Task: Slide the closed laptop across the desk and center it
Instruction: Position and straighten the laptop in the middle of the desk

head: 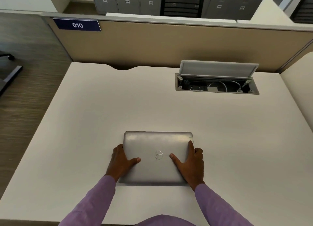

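Note:
A closed silver laptop (156,144) lies flat on the white desk (118,107), in its near middle, lid up with a round logo. My left hand (121,161) grips its left edge, thumb resting on the lid and fingers wrapped around the side. At the opposite edge my right hand (191,163) holds the laptop the same way, thumb and forefinger on the lid. Both arms wear purple sleeves.
An open cable box (216,83) with its grey lid raised is sunk into the desk at the back right. A tan partition (169,44) with a blue "010" sign (77,24) stands behind the desk. Floor drops off at the left.

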Available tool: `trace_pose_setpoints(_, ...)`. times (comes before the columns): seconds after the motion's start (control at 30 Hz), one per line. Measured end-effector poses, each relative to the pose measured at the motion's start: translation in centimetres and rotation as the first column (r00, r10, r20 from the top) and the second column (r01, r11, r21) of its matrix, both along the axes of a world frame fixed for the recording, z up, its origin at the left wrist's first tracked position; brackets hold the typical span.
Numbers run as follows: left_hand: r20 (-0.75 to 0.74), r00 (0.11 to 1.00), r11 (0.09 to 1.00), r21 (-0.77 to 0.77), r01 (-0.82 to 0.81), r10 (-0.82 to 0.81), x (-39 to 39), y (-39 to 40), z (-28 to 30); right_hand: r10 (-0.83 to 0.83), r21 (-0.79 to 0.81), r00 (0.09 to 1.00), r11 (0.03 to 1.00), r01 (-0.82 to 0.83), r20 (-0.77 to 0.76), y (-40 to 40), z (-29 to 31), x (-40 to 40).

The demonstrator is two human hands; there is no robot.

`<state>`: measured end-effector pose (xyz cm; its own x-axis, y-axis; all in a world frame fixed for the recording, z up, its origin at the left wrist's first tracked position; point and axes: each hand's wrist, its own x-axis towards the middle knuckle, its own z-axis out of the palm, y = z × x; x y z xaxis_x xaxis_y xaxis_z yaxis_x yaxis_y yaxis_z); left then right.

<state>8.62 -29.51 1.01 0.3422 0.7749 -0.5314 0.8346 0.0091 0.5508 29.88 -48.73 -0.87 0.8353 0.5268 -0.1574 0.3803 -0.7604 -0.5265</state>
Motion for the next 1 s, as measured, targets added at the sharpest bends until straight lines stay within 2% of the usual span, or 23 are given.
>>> trace_pose_setpoints(0.57, -0.150, 0.978, 0.989, 0.015, 0.146, -0.142, 1.0, 0.0, 0.5, 0.065, -0.140, 0.992, 0.989, -0.050, 0.111, -0.1, -0.5, -0.1)
trace_pose_setpoints(1.0, -0.156, 0.981, 0.991, 0.039, 0.126, -0.118, 0.8, -0.3, 1.0, 0.083, -0.200, 0.990, 0.978, -0.058, 0.115, 0.0, -0.1, -0.2)
